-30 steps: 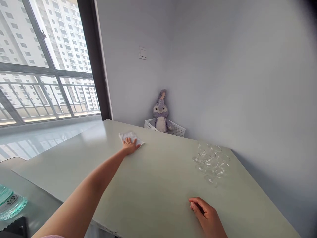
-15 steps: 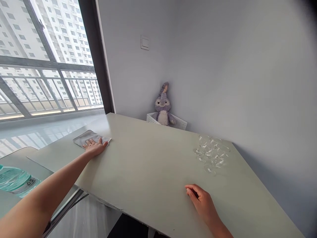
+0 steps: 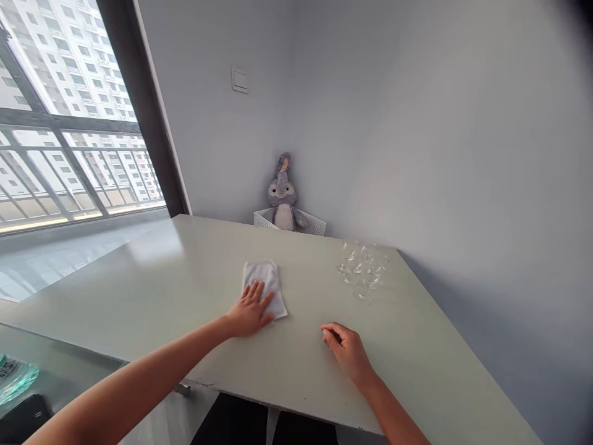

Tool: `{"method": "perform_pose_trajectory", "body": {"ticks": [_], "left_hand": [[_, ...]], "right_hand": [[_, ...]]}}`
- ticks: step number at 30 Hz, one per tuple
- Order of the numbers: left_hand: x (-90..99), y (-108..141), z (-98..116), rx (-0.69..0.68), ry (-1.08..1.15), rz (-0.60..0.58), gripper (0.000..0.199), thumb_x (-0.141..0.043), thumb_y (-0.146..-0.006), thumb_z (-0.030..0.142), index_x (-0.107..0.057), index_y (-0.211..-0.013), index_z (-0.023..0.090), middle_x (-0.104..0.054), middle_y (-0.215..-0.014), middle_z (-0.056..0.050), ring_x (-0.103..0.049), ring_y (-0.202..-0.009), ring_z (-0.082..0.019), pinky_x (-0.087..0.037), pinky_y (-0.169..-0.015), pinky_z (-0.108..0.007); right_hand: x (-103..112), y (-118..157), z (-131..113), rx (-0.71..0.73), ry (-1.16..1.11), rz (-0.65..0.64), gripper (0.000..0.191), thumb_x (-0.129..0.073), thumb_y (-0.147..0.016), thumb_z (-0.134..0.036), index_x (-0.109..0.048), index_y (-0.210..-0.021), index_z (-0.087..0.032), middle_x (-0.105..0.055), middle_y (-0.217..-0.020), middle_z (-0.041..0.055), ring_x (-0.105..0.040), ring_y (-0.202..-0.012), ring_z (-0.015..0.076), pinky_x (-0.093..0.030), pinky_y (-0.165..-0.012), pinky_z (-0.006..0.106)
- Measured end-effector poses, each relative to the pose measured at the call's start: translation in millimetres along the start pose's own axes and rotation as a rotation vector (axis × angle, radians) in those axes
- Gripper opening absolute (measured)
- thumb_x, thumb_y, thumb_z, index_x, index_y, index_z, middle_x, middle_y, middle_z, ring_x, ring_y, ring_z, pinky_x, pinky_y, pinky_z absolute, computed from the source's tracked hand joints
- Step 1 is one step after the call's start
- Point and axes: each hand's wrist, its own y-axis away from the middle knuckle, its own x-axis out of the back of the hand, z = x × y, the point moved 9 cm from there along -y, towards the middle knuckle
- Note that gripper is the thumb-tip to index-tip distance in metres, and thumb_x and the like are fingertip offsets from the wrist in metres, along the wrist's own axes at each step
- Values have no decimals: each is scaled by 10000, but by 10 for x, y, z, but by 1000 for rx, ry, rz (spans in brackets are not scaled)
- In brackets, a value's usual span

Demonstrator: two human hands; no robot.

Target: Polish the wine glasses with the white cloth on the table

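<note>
My left hand (image 3: 251,311) lies flat with spread fingers on a light grey-white cloth (image 3: 267,274), pressing it to the middle of the pale table (image 3: 306,371). The cloth is spread out, partly covered by the fingers. To its right, my right hand (image 3: 346,349) rests on the tabletop, its fingers curled closed with nothing visible in them. Beyond the right hand stands a cluster of several clear stemmed glasses (image 3: 362,266), nearest the far right corner; they overlap, so single ones are hard to tell apart.
A purple plush toy (image 3: 282,198) sits in a white perforated basket (image 3: 317,226) behind the table's far edge. At lower left are a clear teal-tinted bottle (image 3: 16,378) and a black object (image 3: 25,420). Walls meet behind; a window (image 3: 69,123) is on the left.
My left hand has slid the cloth from the table's left side to the middle. My right hand stays curled at about the same spot. The view has turned left-to-right.
</note>
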Motion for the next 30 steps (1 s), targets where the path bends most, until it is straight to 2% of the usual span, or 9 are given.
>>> {"method": "perform_pose_trajectory", "body": {"ticks": [4, 6, 8, 12, 14, 19, 22, 25, 30], "left_hand": [[9, -6, 907, -367, 144, -70, 711, -379, -780, 615, -311, -1352, 197, -120, -1460, -139, -63, -1334, -317, -81, -1063, -471], [78, -8, 1171, -494, 257, -102, 659, -419, -770, 605, -400, -1301, 215, -197, -1447, -116, -137, -1327, -303, -103, -1069, -445], [168, -70, 1277, -537, 406, -117, 546, -421, -796, 562, -483, -1230, 236, -371, -1373, -94, -307, -1269, -266, -196, -1052, -395], [200, -325, 1182, -390, 638, -118, 478, -386, -831, 515, -489, -1206, 238, -640, -988, -46, -565, -921, -183, -414, -835, -301], [165, -408, 1150, -354, 625, -77, 449, -390, -825, 522, -565, -1114, 226, -645, -862, -37, -564, -824, -177, -418, -784, -294], [66, -387, 1252, -467, 564, -54, 470, -354, -836, 529, -666, -717, 198, -607, -649, -41, -530, -669, -159, -388, -765, -292], [56, -360, 1208, -446, 694, -114, 470, -359, -827, 543, -673, -794, 195, -613, -673, -36, -529, -655, -149, -399, -674, -257], [64, -382, 1089, -342, 879, -167, 464, -364, -827, 531, -658, -890, 178, -606, -690, -28, -524, -665, -142, -393, -612, -233], [130, -481, 874, -169, 1111, -67, 406, -412, -812, 486, -636, -892, 157, -595, -729, -26, -519, -718, -144, -399, -672, -246]], "right_hand": [[231, -28, 102, -61, -119, 169, 352, -459, -800, -472, -636, -856, -172, -604, -651, 39, -503, -501, 145, -419, -491, 255], [410, -26, 203, -103, -196, 305, 369, -471, -786, -487, -625, -871, -163, -603, -671, 37, -483, -488, 131, -411, -487, 252], [562, -12, 334, -160, -276, 425, 373, -490, -763, -494, -614, -882, -163, -601, -701, 36, -469, -482, 121, -391, -461, 243], [740, 20, 621, -260, -457, 617, 346, -549, -706, -435, -578, -923, -167, -583, -789, 33, -465, -478, 98, -369, -414, 223], [804, 7, 740, -271, -520, 698, 338, -569, -686, -388, -556, -946, -173, -563, -828, 24, -474, -487, 84, -383, -420, 213], [1007, -190, 964, -295, -463, 800, 466, -588, -629, -292, -493, -1076, -197, -513, -1061, 63, -537, -558, 87, -453, -512, 236], [1085, -398, 1038, -316, -393, 758, 506, -618, -615, -345, -492, -1082, -195, -520, -1085, 78, -565, -607, 117, -466, -534, 252], [1056, -567, 1050, -314, -359, 687, 420, -624, -623, -426, -544, -946, -170, -573, -948, 57, -558, -594, 123, -449, -511, 244], [785, -681, 907, -283, -351, 592, 401, -585, -669, -466, -568, -922, -156, -597, -826, 44, -558, -588, 131, -436, -513, 240]]}}
